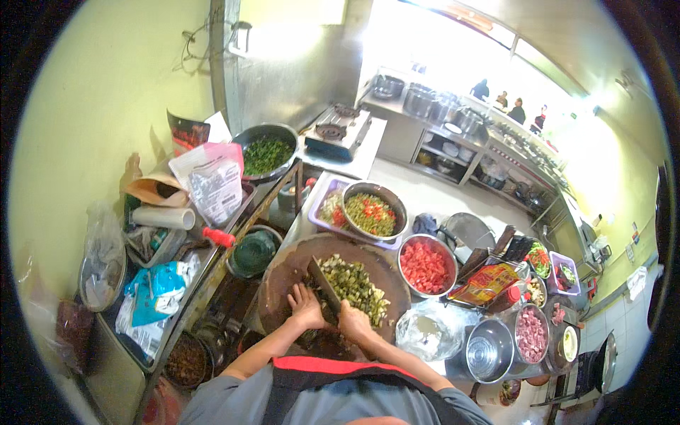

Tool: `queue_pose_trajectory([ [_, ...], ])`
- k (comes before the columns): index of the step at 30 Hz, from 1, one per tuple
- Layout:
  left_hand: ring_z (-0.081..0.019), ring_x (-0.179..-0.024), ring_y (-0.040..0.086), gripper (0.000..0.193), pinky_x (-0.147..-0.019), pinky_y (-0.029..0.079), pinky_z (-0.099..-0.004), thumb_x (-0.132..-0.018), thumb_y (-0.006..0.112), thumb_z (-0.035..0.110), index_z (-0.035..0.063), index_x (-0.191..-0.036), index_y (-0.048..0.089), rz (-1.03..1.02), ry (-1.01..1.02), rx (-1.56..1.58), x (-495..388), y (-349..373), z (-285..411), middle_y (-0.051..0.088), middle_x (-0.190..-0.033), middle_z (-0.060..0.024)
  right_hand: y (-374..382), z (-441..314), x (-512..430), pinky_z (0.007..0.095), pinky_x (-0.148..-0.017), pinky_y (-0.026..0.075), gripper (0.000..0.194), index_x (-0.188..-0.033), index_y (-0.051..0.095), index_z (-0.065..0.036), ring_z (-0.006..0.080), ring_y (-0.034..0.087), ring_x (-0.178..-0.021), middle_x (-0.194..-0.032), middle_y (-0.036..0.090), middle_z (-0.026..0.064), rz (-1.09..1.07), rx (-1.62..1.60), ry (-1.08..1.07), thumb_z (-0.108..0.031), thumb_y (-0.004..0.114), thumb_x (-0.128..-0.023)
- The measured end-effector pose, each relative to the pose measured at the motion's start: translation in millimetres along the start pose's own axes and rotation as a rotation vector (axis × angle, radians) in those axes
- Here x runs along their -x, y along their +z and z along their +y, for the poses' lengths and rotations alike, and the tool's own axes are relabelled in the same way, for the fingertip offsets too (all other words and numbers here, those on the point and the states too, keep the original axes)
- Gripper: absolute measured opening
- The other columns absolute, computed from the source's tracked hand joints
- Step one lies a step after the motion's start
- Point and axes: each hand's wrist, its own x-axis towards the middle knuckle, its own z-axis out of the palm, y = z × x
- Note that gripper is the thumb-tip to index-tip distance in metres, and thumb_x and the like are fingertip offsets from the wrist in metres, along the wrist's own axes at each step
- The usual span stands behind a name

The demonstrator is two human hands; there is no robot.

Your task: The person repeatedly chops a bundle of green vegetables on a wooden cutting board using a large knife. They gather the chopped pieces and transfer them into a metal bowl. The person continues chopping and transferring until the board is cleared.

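Note:
On a large round wooden chopping block [287,254] lies a heap of chopped green vegetable [356,284]. My right hand [355,322] grips a cleaver [325,284], its blade upright at the left side of the heap. Just left of the blade, my left hand [306,308] rests with its fingers spread; whether it presses on any food is hidden. Beyond the block, a steel bowl [374,211] of diced green and red vegetables stands on a purple basket [325,204]. To the right is a steel bowl of diced red vegetable [425,265].
A lidded plastic-covered bowl [429,329], an empty steel pot [490,350] and a bowl of diced meat [530,333] stand at the right. Packages and a red-handled tool [219,237] lie on the left shelf. A pot of chopped greens [265,154] is beyond. Several people are far off.

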Motion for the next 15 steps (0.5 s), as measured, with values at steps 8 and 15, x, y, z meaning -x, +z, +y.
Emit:
queue_pose_trajectory([
  [8, -0.0409, -0.14, 0.023, 0.127, -0.115, 0.021, -0.0491, -0.057, 0.087, 0.056, -0.0107, -0.144, 0.023, 0.031, 0.079, 0.112, 9.0, 7.8, 8.1, 0.027, -0.147, -0.0276, 10.6, 23.2, 14.2, 0.0572, -0.072, 0.047, 0.025, -0.1, 0.044, -0.003, 0.0494, 0.062, -0.082, -0.082, 0.064, 0.0292, 0.098, -0.076, -0.007, -0.02, 0.059, -0.088],
  [15, -0.0371, -0.127, 0.037, 0.094, -0.105, 0.032, -0.0496, -0.071, 0.081, 0.03, -0.0035, -0.142, 0.03, 0.149, -0.11, -0.024, 4.9, 37.1, 8.7, 0.037, -0.139, -0.0225, -22.8, 3.7, 26.5, 0.0564, -0.069, 0.047, 0.021, -0.098, 0.045, -0.002, 0.048, 0.062, -0.082, -0.083, 0.065, 0.0271, 0.068, 0.019, -0.124, -0.017, 0.056, -0.089],
])
